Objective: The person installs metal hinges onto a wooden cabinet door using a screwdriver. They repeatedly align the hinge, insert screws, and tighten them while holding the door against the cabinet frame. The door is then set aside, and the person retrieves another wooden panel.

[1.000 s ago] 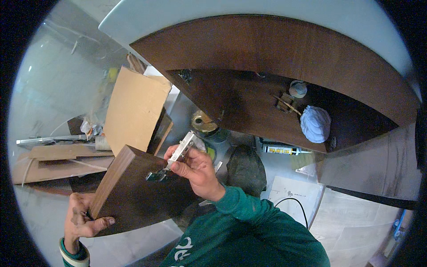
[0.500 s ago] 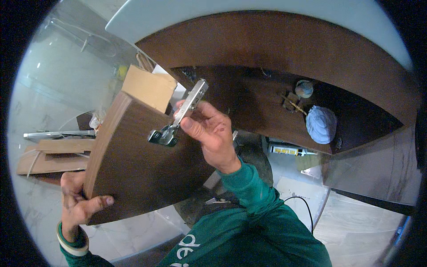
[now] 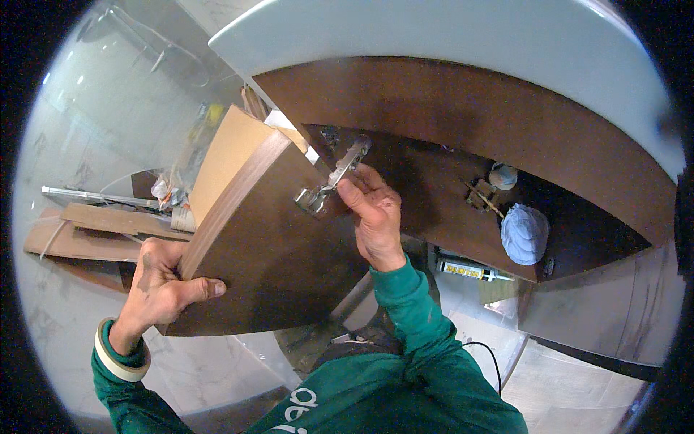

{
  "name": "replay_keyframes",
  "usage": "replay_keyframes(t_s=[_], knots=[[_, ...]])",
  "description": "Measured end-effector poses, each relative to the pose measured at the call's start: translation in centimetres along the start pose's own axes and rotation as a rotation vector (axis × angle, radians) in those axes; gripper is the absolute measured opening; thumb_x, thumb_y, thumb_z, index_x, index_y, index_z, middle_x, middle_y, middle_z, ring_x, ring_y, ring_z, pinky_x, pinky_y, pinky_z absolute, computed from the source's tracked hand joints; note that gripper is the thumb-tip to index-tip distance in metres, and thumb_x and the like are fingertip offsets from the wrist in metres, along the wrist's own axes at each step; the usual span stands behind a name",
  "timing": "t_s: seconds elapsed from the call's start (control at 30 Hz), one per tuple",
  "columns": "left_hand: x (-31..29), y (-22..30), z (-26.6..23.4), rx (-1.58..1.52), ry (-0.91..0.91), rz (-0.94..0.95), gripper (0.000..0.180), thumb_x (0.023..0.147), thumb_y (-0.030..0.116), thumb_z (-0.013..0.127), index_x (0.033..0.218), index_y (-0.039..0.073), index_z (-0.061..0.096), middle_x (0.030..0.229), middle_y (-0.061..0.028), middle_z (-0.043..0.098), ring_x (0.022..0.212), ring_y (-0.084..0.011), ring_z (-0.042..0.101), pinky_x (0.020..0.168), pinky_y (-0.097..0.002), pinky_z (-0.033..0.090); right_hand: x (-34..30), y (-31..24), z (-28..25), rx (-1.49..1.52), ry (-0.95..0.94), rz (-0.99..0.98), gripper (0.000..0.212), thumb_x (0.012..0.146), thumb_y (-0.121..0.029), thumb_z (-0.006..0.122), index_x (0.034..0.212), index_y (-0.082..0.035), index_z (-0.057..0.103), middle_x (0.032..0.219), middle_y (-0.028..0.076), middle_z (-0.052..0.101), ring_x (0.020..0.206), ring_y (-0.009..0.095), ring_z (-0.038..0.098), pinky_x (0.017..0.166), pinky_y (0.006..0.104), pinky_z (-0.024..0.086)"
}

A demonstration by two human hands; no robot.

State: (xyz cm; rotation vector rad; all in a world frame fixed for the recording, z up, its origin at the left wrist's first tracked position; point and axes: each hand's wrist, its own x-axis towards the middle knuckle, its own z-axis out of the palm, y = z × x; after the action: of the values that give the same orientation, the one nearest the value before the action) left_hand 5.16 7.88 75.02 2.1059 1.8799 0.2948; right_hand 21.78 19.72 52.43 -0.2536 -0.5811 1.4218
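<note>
A dark brown wooden panel (image 3: 282,267) stands tilted in front of me. My left hand (image 3: 170,282) grips its left edge, with the thumb on the broad face. My right hand (image 3: 377,217) pinches a silvery metal cabinet hinge (image 3: 336,177) between thumb and fingers. The cup end of the hinge lies over the panel's face, and I cannot tell whether it touches. Its arm points up toward the opening of a brown curved cabinet (image 3: 463,94). Some right fingertips are hidden behind the hinge.
A pale countertop (image 3: 448,29) overhangs the cabinet. Inside lie a bundled bluish cloth (image 3: 524,233), a small round tub (image 3: 503,176) and a thin stick. A sealant tube (image 3: 466,271) lies below the cabinet. Cardboard pieces (image 3: 108,239) and a cardboard box (image 3: 228,155) are at left.
The panel has shifted right and tilted, my left hand moving up and right with it. My right hand has carried the hinge rightward, its cup end higher. The view has shifted too.
</note>
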Motion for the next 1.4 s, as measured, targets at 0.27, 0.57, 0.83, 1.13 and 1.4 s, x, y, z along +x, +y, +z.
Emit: replay_keyframes(t_s=[0.27, 0.57, 0.83, 1.13, 1.4], knots=[[2.0, -1.0, 0.8, -0.103, -0.051, -0.133, 0.024, 0.068, 0.011, 0.078, 0.081, -0.007, 0.069, 0.062, -0.0093, 0.065, 0.053, -0.011, 0.057, 0.051, -0.0277, 0.045, 1.1, 1.1, -1.1, -0.058, 0.096, 0.035, 0.034, 0.083, -0.013, 0.073, 0.113, 0.0, 0.062, 0.106, 0.006, 0.066, 0.098, 0.015, 0.06, 0.091, 0.0288, 0.045], [3.4, -2.1, 1.8, -0.118, -0.051, -0.112, 0.026, 0.068, 0.014, 0.078, 0.082, -0.007, 0.069, 0.06, -0.0095, 0.064, 0.052, -0.0119, 0.057, 0.05, -0.0287, 0.045, 2.4, 2.6, -1.7, 0.004, 0.103, 0.059, 0.029, 0.086, -0.009, 0.07, 0.112, 0.001, 0.061, 0.098, 0.004, 0.066, 0.087, 0.013, 0.061, 0.084, 0.0265, 0.047], [4.7, -2.6, 2.0, -0.021, -0.051, -0.237, 0.026, 0.065, 0.015, 0.079, 0.079, -0.005, 0.07, 0.063, -0.0073, 0.065, 0.055, -0.0133, 0.056, 0.054, -0.0289, 0.046, 3.3, 3.7, -1.6, -0.062, 0.162, 0.014, 0.027, 0.085, -0.008, 0.071, 0.109, 0.0, 0.063, 0.099, 0.005, 0.068, 0.091, 0.012, 0.061, 0.086, 0.0262, 0.046], [5.3, -3.2, 2.2, -0.026, -0.058, -0.172, 0.029, 0.07, 0.017, 0.077, 0.085, -0.006, 0.069, 0.063, -0.0094, 0.066, 0.055, -0.0143, 0.059, 0.054, -0.03, 0.046, 3.9, 4.2, -1.3, -0.08, 0.151, 0.036, 0.027, 0.084, -0.009, 0.072, 0.109, -0.001, 0.065, 0.101, 0.004, 0.067, 0.094, 0.011, 0.06, 0.088, 0.0257, 0.044], [5.3, -3.9, 2.6, -0.094, -0.026, -0.171, 0.027, 0.07, 0.015, 0.077, 0.086, -0.006, 0.07, 0.066, -0.0113, 0.068, 0.058, -0.0146, 0.061, 0.057, -0.0297, 0.048, 4.2, 5.1, -1.2, -0.097, 0.183, 0.027, 0.027, 0.084, -0.011, 0.073, 0.108, -0.001, 0.065, 0.1, 0.003, 0.067, 0.095, 0.011, 0.059, 0.088, 0.0253, 0.044]])
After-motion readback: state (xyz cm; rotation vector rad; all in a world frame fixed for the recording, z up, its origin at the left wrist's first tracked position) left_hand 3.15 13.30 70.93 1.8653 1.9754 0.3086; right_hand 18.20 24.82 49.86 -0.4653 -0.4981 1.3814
